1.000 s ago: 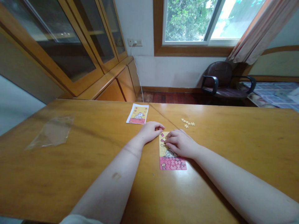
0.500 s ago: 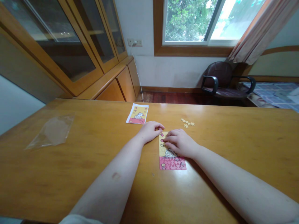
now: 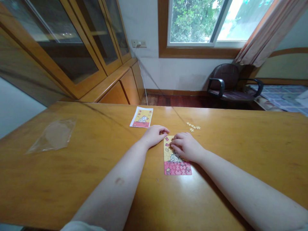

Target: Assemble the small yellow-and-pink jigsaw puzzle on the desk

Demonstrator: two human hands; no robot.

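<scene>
A small jigsaw puzzle [image 3: 178, 168], yellow above and pink below with a white cartoon animal, lies flat on the table in front of me. My right hand [image 3: 186, 146] is over its upper right part, fingers bent and drawn together; whatever they may pinch is hidden. Brownish spots show beside those fingertips. At the puzzle's top left corner rests my left hand [image 3: 156, 136], loosely curved, with a gap between thumb and fingers and nothing visible in it. Several loose puzzle pieces [image 3: 193, 127] lie beyond my right hand. Left of them, a printed picture card [image 3: 142, 118] shows the same design.
A clear plastic bag [image 3: 56, 134] lies on the left of the wooden table [image 3: 101, 199]. Past the far edge are a glass-door cabinet [image 3: 84, 73], a dark armchair [image 3: 226, 77] and a window [image 3: 194, 22].
My right fingertips have shifted slightly to the right over the puzzle, baring a little more of its upper left. My left hand stays where it was.
</scene>
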